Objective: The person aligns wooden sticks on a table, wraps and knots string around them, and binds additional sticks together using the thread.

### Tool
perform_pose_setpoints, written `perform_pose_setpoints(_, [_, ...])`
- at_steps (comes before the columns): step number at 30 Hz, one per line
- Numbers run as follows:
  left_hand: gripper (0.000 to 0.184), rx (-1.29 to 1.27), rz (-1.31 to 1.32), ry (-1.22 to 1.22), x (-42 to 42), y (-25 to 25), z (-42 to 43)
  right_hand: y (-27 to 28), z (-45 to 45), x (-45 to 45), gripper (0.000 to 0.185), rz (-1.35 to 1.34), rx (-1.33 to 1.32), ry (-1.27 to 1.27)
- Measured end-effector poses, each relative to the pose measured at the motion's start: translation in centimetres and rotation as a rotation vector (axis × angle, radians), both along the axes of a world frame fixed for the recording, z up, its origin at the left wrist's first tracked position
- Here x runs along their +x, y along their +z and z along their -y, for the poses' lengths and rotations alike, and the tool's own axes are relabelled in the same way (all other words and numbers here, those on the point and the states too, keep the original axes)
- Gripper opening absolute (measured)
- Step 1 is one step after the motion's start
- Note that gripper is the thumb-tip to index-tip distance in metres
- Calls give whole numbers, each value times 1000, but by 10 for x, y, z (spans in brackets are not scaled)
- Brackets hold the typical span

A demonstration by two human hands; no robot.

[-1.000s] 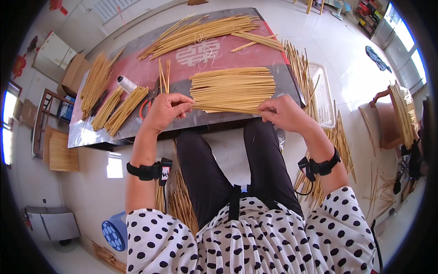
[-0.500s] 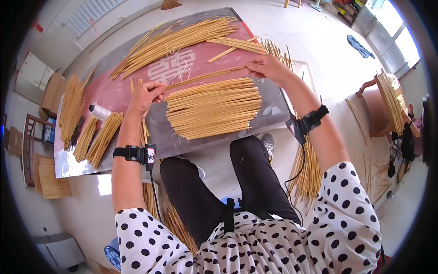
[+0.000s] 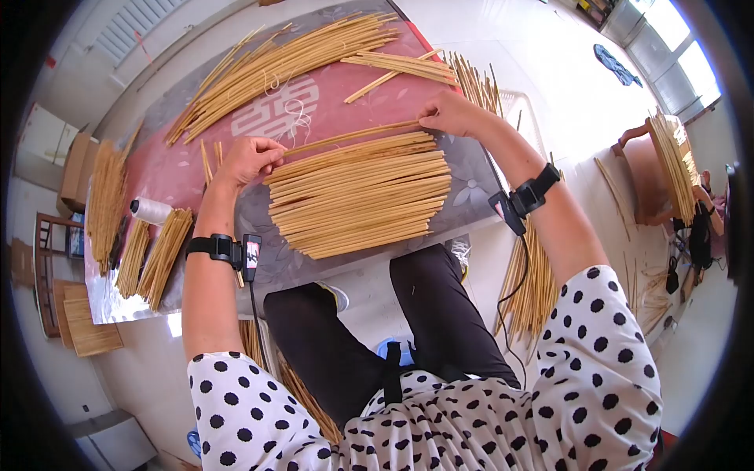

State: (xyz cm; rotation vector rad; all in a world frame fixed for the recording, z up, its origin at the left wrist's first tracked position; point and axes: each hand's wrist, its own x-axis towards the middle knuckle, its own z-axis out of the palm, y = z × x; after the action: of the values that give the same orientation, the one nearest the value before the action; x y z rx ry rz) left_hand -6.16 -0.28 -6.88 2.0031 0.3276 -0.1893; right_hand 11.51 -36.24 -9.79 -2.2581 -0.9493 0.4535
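Note:
A thin straw-coloured stalk (image 3: pixel 353 135) stretches between my two hands. My left hand (image 3: pixel 253 159) pinches its left end, thumb and fingers closed. At the other end, my right hand (image 3: pixel 449 114) grips it with bent fingertips. Just below it lies a flat mat-like row of stalks (image 3: pixel 361 196), side by side and nearly level across the table. The held stalk runs along the row's far edge; whether it touches cannot be made out. Loose white thread (image 3: pixel 297 114) curls on the table beyond it.
A large pile of stalks (image 3: pixel 287 67) covers the table's (image 3: pixel 181 118) far side. A white thread spool (image 3: pixel 151 210) and stalk bundles (image 3: pixel 165 259) stand at the left. More stalks (image 3: pixel 528 290) lean by the right edge. Another person's arm (image 3: pixel 711 208) shows far right.
Both hands have brought the stalk down closer to the row's far edge. The whole view has shifted slightly, so the table sits further left.

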Motion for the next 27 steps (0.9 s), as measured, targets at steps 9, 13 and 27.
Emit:
perform_pose_setpoints(9, [14, 43, -70, -31, 6, 1, -4, 8, -7, -5, 17, 69, -176, 34])
perform_pose_setpoints(13, [15, 97, -62, -77, 8, 0, -6, 7, -4, -13, 17, 313, -62, 80])
perform_pose_setpoints(27, [16, 254, 62, -80, 3, 17, 2, 20, -94, -57, 24, 283, 37, 128])
